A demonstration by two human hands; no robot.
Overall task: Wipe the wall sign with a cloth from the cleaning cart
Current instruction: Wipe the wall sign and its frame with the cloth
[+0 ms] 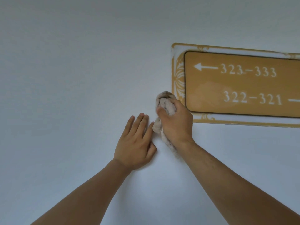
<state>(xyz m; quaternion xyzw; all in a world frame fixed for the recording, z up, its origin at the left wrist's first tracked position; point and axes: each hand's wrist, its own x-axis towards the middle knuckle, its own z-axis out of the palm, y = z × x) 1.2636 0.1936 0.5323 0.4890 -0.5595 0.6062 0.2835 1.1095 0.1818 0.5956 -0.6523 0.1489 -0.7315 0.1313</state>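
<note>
A gold wall sign (240, 85) with white room numbers and arrows hangs on the wall at the right, running out of the frame. My right hand (176, 122) grips a bunched beige cloth (164, 103) at the sign's lower left corner, covering part of its ornate border. The cloth's tail hangs down past my wrist. My left hand (136, 143) lies flat against the wall just left of the cloth, fingers straight, its index fingertip touching the cloth. A damp-looking smear shows on the sign's lower left panel.
The plain white wall (81, 78) fills the rest of the view. The cleaning cart is not in sight.
</note>
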